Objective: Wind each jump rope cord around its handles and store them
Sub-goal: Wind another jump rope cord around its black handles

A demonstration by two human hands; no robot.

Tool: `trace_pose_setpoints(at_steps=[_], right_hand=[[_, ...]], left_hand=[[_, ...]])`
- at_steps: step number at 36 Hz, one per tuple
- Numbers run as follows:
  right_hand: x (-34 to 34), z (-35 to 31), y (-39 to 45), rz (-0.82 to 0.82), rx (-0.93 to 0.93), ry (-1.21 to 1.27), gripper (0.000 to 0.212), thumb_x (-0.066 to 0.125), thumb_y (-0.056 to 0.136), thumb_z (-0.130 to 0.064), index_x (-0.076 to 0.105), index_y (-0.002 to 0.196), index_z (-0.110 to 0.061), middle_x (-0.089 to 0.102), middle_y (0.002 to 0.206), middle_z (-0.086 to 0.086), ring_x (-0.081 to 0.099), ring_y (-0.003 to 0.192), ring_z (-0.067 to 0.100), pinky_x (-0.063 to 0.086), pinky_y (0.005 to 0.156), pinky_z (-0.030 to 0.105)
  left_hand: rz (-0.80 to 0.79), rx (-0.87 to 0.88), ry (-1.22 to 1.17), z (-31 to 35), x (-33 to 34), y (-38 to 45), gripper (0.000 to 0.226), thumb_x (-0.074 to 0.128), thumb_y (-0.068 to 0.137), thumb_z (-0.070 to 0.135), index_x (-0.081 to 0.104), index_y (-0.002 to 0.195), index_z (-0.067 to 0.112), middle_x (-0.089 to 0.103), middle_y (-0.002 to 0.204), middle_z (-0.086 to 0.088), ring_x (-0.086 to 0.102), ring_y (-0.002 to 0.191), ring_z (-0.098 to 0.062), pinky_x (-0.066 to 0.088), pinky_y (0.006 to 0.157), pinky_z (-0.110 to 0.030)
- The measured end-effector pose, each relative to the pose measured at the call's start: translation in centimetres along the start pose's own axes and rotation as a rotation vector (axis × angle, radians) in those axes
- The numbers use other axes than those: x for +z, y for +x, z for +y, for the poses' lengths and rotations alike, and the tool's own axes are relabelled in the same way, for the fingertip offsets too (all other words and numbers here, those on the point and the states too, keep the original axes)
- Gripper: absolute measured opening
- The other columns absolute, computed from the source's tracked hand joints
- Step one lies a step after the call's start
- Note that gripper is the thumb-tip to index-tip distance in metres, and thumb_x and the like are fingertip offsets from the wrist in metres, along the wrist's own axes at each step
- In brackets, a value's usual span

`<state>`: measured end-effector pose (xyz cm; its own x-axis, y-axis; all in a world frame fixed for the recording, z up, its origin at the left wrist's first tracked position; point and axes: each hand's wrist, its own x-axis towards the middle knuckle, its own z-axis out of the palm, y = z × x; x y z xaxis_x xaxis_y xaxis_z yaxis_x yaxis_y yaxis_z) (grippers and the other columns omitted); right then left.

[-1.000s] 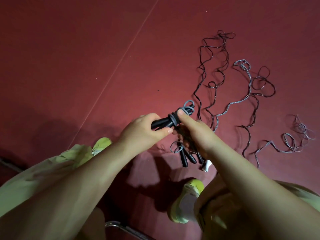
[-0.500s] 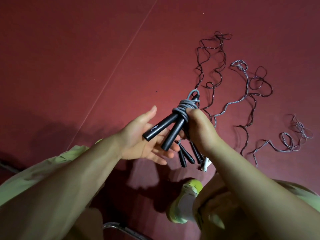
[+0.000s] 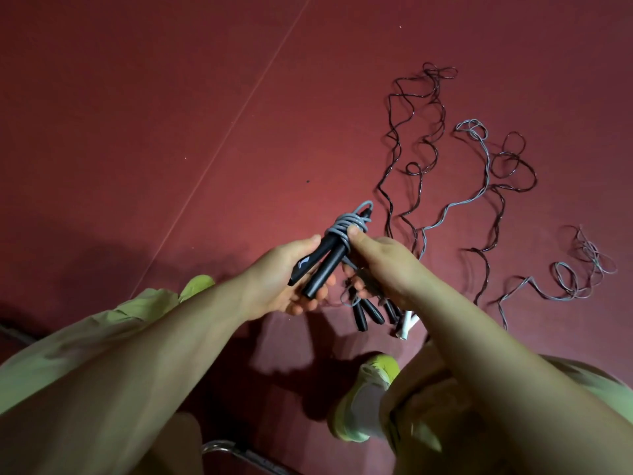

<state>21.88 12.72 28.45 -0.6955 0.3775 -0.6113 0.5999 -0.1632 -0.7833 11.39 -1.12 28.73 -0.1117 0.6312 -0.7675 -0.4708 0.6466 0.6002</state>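
View: looking down from the person's head at two bare forearms over a dark red floor (image 3: 171, 132).
Rope in hand: a pair of black handles (image 3: 320, 265) lies side by side, with a grey cord (image 3: 346, 224) wound in several turns round their upper end.
Left hand (image 3: 284, 286): cups the lower ends of the black handles in its palm, fingers curled up around them.
Right hand (image 3: 380, 265): thumb presses on the grey winding while the fingers pinch the cord beneath; its grip is clenched on the cord.
Done so far: judged from the neat coil, this one rope looks almost fully wound, though a short grey tail seems to hang below the hands.
Left to do: black cords (image 3: 411, 159) and loose grey cords (image 3: 479, 186) sprawl unwound on the floor to the right; spare handles (image 3: 368, 311), black and one white, lie on the floor below the right hand. No storage place is visible.
Change since half a second ago: the left hand, then flat and open beneath the handles, has closed round them; the right thumb has moved on top of the winding.
Surroundings: yellow-green shoes (image 3: 363, 399) and pale trouser legs frame the bottom edge.
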Motion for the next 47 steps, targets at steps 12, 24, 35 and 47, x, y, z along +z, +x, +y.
trace_pose_setpoints(at_steps=[12, 24, 35, 47], right_hand=[[0.2, -0.1, 0.1, 0.103, 0.023, -0.104, 0.060, 0.045, 0.090, -0.062, 0.048, 0.051, -0.017, 0.045, 0.050, 0.002, 0.038, 0.040, 0.012, 0.032, 0.048, 0.023], [0.4, 0.1, -0.2, 0.066, -0.002, -0.088, 0.059, 0.037, 0.097, -0.054, 0.054, 0.062, -0.010, 0.047, 0.050, 0.003, 0.038, 0.040, 0.014, 0.032, 0.041, 0.019], [0.7, 0.0, -0.6, -0.022, 0.065, -0.062, 0.062, 0.035, 0.093, -0.062, 0.065, 0.084, -0.009, 0.035, 0.060, -0.002, 0.028, 0.045, 0.011, 0.028, 0.041, 0.020], [0.5, 0.3, 0.2, 0.069, -0.043, -0.014, 0.049, 0.053, 0.084, -0.056, 0.061, 0.067, -0.011, 0.031, 0.052, -0.001, 0.024, 0.046, 0.014, 0.018, 0.046, 0.028]], left_hand=[[0.067, 0.054, 0.034, -0.1, -0.3, 0.5, 0.062, 0.025, 0.094, 0.057, 0.064, 0.078, 0.011, 0.058, 0.059, -0.001, 0.050, 0.046, -0.014, 0.030, 0.051, -0.027], [0.341, 0.191, 0.313, -0.2, -0.8, 1.1, 0.048, 0.038, 0.095, 0.053, 0.066, 0.088, 0.014, 0.057, 0.069, 0.002, 0.049, 0.060, -0.013, 0.036, 0.059, -0.027], [0.465, 0.311, 0.422, -1.0, -1.6, 1.6, 0.042, 0.064, 0.058, 0.058, 0.058, 0.083, 0.025, 0.053, 0.070, 0.010, 0.049, 0.066, -0.012, 0.035, 0.063, -0.029], [0.356, 0.351, 0.500, -0.5, -1.2, 1.1, 0.033, 0.077, 0.072, 0.043, 0.057, 0.087, 0.022, 0.054, 0.069, 0.011, 0.050, 0.061, -0.007, 0.038, 0.062, -0.027]])
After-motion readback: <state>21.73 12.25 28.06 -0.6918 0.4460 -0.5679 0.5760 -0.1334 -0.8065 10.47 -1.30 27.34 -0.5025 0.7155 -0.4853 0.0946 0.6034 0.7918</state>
